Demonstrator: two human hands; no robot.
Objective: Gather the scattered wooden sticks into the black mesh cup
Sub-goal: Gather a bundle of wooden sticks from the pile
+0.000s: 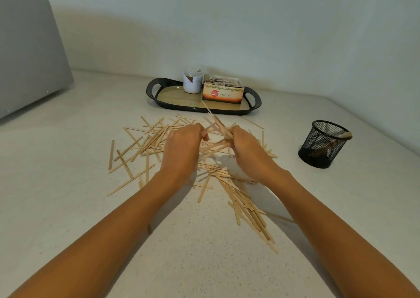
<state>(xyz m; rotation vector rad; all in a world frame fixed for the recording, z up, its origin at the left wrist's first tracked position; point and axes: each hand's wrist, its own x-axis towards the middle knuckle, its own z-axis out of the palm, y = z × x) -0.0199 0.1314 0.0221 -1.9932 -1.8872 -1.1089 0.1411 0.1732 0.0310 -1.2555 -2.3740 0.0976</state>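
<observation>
Many thin wooden sticks lie scattered across the white counter, left of, under and in front of my hands. Above the pile's middle, my left hand and my right hand both grip one loose bundle of sticks, whose ends fan upward and forward between them. The black mesh cup stands upright to the right, about a hand's length from my right hand. It holds a few sticks, one leaning on its right rim.
A black tray with a wood-look base stands behind the pile, carrying a white jar and a box of tea bags. A grey appliance fills the far left. The wall runs close behind the tray and the cup.
</observation>
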